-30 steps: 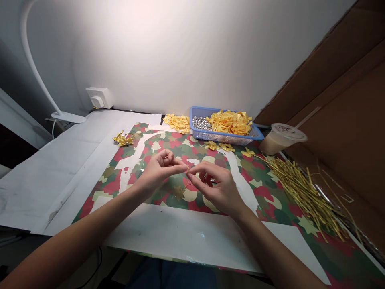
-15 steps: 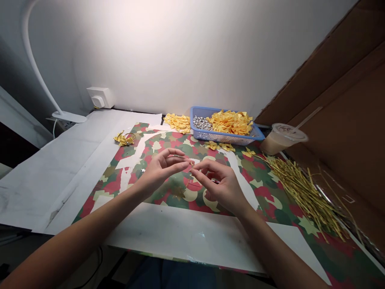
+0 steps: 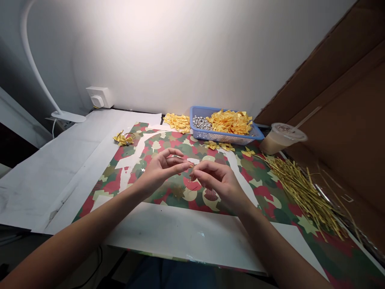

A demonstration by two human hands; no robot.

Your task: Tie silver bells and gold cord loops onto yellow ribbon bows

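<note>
My left hand [image 3: 162, 167] is above the patterned sheet [image 3: 168, 192], its thumb and forefinger pinched together. A tiny yellowish bit shows at the fingertips, too small to name. Close beside it, my right hand [image 3: 221, 182] is closed too, thumb against forefinger, with the fingertips a little apart from the left ones. What the right fingers hold, if anything, I cannot make out. Beyond the hands, yellow ribbon bows [image 3: 212, 145] lie before a blue basket [image 3: 255, 134] that holds more yellow bows [image 3: 230, 121] and silver beads [image 3: 201, 123].
A bundle of gold stems [image 3: 300, 192] lies at the right, near a lidded drink cup [image 3: 278, 140] with a straw. Loose yellow pieces [image 3: 177, 121] are heaped left of the basket. A yellow bow cluster [image 3: 123, 138] sits far left, and a white lamp [image 3: 37, 76] stands behind.
The fingertips of my two hands, touching or nearly so before, are now slightly apart. My right hand's fingers have shifted a little; the left hand has barely moved.
</note>
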